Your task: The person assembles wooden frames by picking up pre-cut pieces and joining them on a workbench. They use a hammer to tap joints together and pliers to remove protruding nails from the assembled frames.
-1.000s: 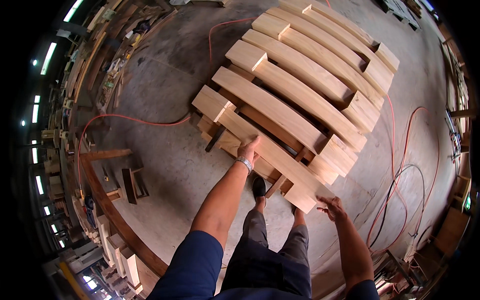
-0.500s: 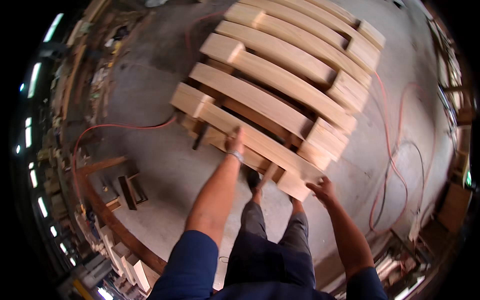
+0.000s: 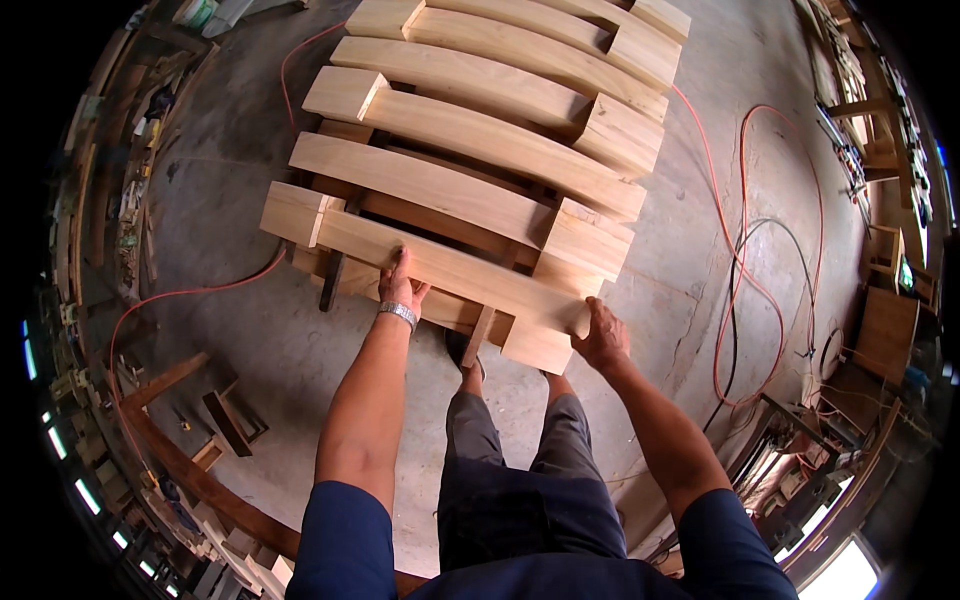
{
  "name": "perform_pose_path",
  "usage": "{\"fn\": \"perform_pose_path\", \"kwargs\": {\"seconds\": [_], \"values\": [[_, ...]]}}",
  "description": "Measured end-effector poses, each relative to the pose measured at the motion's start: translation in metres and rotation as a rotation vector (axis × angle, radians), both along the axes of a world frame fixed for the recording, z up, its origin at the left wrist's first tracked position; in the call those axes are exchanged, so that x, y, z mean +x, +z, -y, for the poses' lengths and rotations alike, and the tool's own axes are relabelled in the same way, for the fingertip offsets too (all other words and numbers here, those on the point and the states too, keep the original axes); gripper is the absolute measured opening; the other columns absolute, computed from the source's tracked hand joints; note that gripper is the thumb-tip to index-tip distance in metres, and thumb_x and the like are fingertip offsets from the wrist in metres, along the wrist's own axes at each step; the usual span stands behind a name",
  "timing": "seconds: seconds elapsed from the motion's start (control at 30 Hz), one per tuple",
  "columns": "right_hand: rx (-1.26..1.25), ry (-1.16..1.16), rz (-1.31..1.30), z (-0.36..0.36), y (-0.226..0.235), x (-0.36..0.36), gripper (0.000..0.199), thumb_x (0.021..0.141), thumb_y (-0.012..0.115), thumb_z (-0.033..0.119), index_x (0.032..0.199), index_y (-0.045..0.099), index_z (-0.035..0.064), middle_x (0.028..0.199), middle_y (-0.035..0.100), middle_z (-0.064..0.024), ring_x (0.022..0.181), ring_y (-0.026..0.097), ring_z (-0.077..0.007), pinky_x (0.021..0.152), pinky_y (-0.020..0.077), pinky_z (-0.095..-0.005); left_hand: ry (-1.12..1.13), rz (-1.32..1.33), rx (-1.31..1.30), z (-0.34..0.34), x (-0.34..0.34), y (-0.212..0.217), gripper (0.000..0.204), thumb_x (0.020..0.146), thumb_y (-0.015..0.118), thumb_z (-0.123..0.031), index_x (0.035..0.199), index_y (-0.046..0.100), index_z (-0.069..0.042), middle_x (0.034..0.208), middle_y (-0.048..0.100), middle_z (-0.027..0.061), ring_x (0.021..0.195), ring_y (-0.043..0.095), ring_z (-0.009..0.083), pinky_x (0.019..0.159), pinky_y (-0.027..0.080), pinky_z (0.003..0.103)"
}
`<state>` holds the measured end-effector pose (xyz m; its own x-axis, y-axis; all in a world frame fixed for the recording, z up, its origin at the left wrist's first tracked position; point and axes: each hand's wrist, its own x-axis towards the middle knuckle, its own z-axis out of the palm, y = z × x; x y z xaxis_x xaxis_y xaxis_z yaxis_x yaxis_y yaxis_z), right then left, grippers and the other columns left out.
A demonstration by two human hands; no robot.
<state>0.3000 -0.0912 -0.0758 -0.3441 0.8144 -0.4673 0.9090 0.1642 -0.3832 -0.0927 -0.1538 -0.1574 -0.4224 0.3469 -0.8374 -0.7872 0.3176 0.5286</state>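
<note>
A pale wooden board [image 3: 455,265] with a thicker block-like left end lies nearest me, on the near edge of a stack of similar boards. My left hand [image 3: 402,287] grips its near edge left of the middle, thumb on the top face and fingers partly hidden below. At the board's right end, my right hand [image 3: 603,335] is closed round the corner, its fingertips partly out of sight. Beyond it, several gently curved boards [image 3: 430,180] lie in parallel rows, some with thick end blocks. Narrow dark wooden strips [image 3: 478,335] stick out under the stack towards me.
Red hoses [image 3: 740,270] loop over the concrete floor [image 3: 660,430] at the right, and another red hose [image 3: 190,290] runs at the left. A brown wooden frame [image 3: 200,480] and a small wooden piece [image 3: 228,422] lie lower left. Timber lines both sides.
My view has shifted, so the stack and both hands appear further left and higher. Both hands stay on the nearest board, which keeps about the same place on the stack.
</note>
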Motion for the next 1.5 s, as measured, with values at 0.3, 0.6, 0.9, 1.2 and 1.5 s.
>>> {"fn": "perform_pose_path", "kwargs": {"seconds": [0.3,0.6,0.9,1.2,1.5], "values": [[-0.039,-0.036,0.072,0.004,0.001,-0.003,0.08,0.068,0.089,0.028,0.135,0.049,0.0091,0.116,0.07,-0.0225,0.106,0.067,-0.0435,0.089,0.0545,-0.0508,0.07,-0.102,-0.053,-0.004,0.011,0.004,0.057,0.081,0.087,-0.047,0.123,0.055,-0.027,0.121,0.064,-0.0046,0.101,0.062,0.0169,0.089,0.053,0.047],[-0.006,-0.022,0.059,0.001,0.003,-0.006,0.074,0.073,0.086,0.025,0.135,0.05,0.0085,0.111,0.072,-0.0213,0.102,0.07,-0.0407,0.089,0.0554,-0.0477,0.036,-0.104,-0.04,-0.004,0.003,-0.005,0.066,0.08,0.088,-0.043,0.126,0.046,-0.024,0.115,0.062,-0.0009,0.095,0.059,0.0171,0.093,0.051,0.047],[0.01,-0.03,0.117,-0.003,-0.005,-0.006,0.076,0.072,0.085,0.025,0.136,0.048,0.011,0.109,0.072,-0.021,0.101,0.069,-0.0427,0.087,0.055,-0.0507,0.025,-0.095,-0.022,-0.004,0.003,-0.006,0.07,0.08,0.088,-0.044,0.13,0.042,-0.022,0.118,0.06,0.0001,0.099,0.057,0.0179,0.096,0.05,0.047],[-0.046,0.002,0.286,-0.001,0.006,-0.019,0.085,0.07,0.091,0.029,0.137,0.045,0.0055,0.112,0.073,-0.0202,0.105,0.07,-0.0408,0.09,0.0552,-0.047,-0.227,-0.089,-0.047,0.006,-0.003,0.003,0.129,0.079,0.087,-0.052,0.165,0.002,-0.007,0.124,0.055,0.0131,0.1,0.06,0.0218,0.103,0.05,0.042],[-0.215,0.076,0.625,0.003,0.056,-0.044,0.093,0.072,0.095,0.036,0.141,0.043,0.0011,0.122,0.071,-0.0182,0.116,0.068,-0.0355,0.096,0.056,-0.0455,-0.809,-0.666,-0.111,0.228,0.038,0.048,0.076,0.088,0.077,-0.051,0.139,0.058,0.002,0.119,0.072,0.0222,0.11,0.069,0.026,0.096,0.054,0.038]]}}
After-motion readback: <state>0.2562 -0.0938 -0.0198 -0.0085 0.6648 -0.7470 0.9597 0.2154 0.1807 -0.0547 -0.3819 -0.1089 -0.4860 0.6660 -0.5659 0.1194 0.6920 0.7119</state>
